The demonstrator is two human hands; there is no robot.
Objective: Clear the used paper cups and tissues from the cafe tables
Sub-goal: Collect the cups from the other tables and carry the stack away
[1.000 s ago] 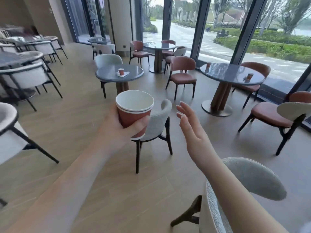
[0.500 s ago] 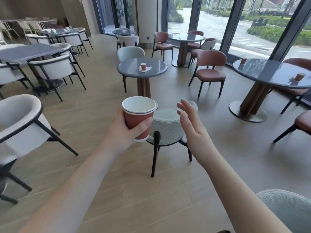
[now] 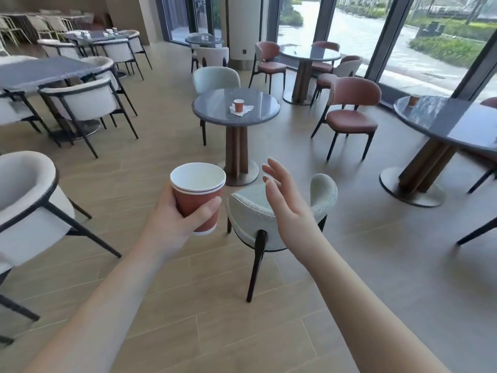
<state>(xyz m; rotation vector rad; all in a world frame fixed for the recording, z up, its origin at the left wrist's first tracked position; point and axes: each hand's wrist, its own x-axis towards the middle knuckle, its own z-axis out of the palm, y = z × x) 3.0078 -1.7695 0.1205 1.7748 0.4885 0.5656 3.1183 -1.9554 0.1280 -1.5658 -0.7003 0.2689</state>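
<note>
At far left stand white chairs (image 3: pixel 78 103) around a grey table (image 3: pixel 40 72), with another set table behind them too small to read. The left hand (image 3: pixel 172 224) grips a stack (image 3: pixel 197 196) of red paper cups, fingers curled round the wall and thumb across the front; two white rims show, so at least two cups are nested, and the top one looks empty. Ahead, on the round table (image 3: pixel 258 114), a small red cup (image 3: pixel 238 105) stands upright on a crumpled tissue (image 3: pixel 246 110), well apart from both hands. A grey chair (image 3: pixel 258 216) stands between the person and that table. The right hand (image 3: pixel 287 208) hangs apart and relaxed, holding nothing, fingers straight and pointing forward. At right, another cup (image 3: pixel 413 100) sits near the far edge of a larger table (image 3: pixel 462 125). These cups are likely light and thin-walled, easy to crush, so a gentle hold round the middle or by the stiffer rim should suit, dropping each into the stack. The tissue is soft and nearly weightless; a pinch at its raised folds would probably lift it.
</note>
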